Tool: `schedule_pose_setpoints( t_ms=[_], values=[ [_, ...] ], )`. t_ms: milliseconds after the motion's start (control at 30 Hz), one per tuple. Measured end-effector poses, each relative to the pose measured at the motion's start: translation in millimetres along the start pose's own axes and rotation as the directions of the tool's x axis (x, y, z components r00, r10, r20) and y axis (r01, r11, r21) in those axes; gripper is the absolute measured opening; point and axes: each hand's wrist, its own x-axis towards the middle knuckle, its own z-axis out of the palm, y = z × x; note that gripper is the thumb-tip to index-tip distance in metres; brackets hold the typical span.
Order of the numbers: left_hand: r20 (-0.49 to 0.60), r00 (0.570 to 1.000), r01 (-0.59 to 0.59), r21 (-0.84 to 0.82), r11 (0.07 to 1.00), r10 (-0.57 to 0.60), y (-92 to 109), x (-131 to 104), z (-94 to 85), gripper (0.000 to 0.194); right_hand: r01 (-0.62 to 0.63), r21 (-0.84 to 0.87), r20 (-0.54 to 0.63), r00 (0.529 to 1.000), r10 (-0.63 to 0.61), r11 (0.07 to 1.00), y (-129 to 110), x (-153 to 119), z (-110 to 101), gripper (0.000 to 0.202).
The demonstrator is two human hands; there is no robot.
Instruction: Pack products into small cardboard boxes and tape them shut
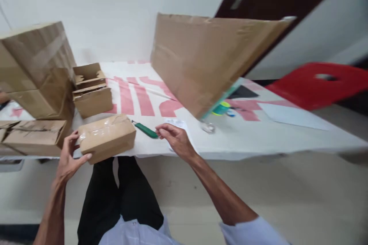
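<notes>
A small taped box [107,138] is at the front edge of the bench [276,138], its left end held in the left hand's [68,162] grip. Beside it lies a green knife [146,130], the right hand [178,141] at its end, that grip's hold unclear.

Box [107,134] left of centre — near edge of the table [244,138]
Cutter [146,130] just right of it — carton [195,57] behind, upper centre
</notes>
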Motion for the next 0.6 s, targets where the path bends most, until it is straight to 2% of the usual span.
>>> schedule_pose_setpoints(
  t_ms=[100, 200, 267, 333, 367, 433, 533, 600],
  values=[
    [0.047, 0.998, 0.032, -0.011, 0.999, -0.031, 3.5, -0.6, -1.9, 0.073, 0.193, -0.124, 0.124, 0.976, -0.178, 0.973, -20.4, 5.4, 17.3, 0.023],
    [0.082, 0.996, 0.045, -0.024, 0.999, -0.043, 9.2, 1.5, -2.1, 0.063, 0.418, -0.167, 0.254, 0.893, -0.371, 0.893, -42.2, 13.5, 41.1, 0.016],
    [0.099, 0.994, 0.053, -0.015, 0.999, -0.051, 13.0, 3.5, -1.8, 0.059, 0.52, -0.216, 0.306, 0.84, -0.448, 0.826, -49.3, 19.4, 54.3, 0.015],
    [0.118, 0.991, 0.062, 0.004, 0.998, -0.062, 15.5, 5.1, -1.8, 0.056, 0.567, -0.297, 0.32, 0.817, -0.479, 0.769, -46.1, 26.2, 61.2, 0.016],
    [0.125, 0.99, 0.063, 0.015, 0.998, -0.065, 16.0, 5.4, -1.9, 0.056, 0.563, -0.353, 0.314, 0.824, -0.472, 0.747, -40.3, 29.8, 61.8, 0.017],
    [0.131, 0.989, 0.062, 0.035, 0.997, -0.066, 15.6, 5.0, -1.9, 0.058, 0.488, -0.504, 0.285, 0.873, -0.397, 0.712, -21.8, 37.1, 58.5, 0.019],
    [0.128, 0.991, 0.047, 0.028, 0.999, -0.05, 12.3, 2.5, -1.0, 0.065, 0.278, -0.762, 0.242, 0.96, -0.14, 0.585, 14.6, 44.8, 49.4, 0.017],
    [0.131, 0.991, 0.033, 0.02, 0.999, -0.036, 10.1, 0.7, 0.2, 0.068, 0.18, -0.88, 0.225, 0.973, 0.051, 0.44, 37.4, 45.6, 46.5, 0.016]
  ],
)
